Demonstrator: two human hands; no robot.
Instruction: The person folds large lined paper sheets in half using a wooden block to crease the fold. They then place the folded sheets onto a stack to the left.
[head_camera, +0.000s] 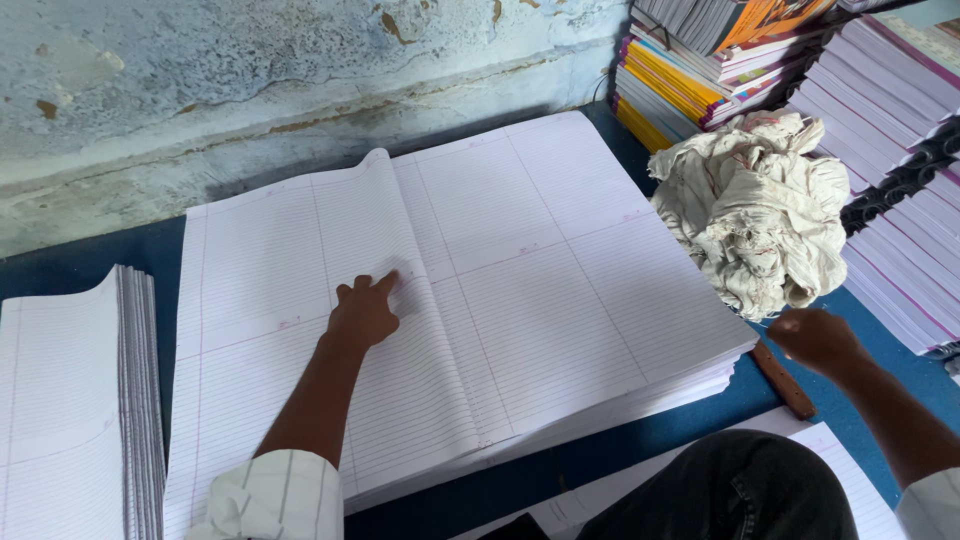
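A view from above of a person seated at a blue table (60, 270), working with a large stack of ruled paper. The paper stack (520, 290) fills the middle of the frame, its sheets white with fine lines and pink margins. A raised fold runs from the upper middle down toward the lower middle, where the top sheet arches up.

The left hand (362, 315) rests on the stack at the centre of the frame, just left of the fold. Its fingers are loosely curled with the fingertips pressing on the paper; it grips nothing. A rolled white checked sleeve (270, 495) shows at the bottom.

The right hand (818, 340) hovers at the right edge, off the stack, just below a crumpled white cloth (760, 210) and above a brown stick (783, 380) lying on the table. It is closed into a loose fist; whether it holds anything cannot be told.

A second pile of ruled sheets (70, 400) stands at the lower left. Stacks of bound notebooks (880, 90), some with coloured edges, fill the upper right. A worn pale blue wall (250, 80) runs across the top.
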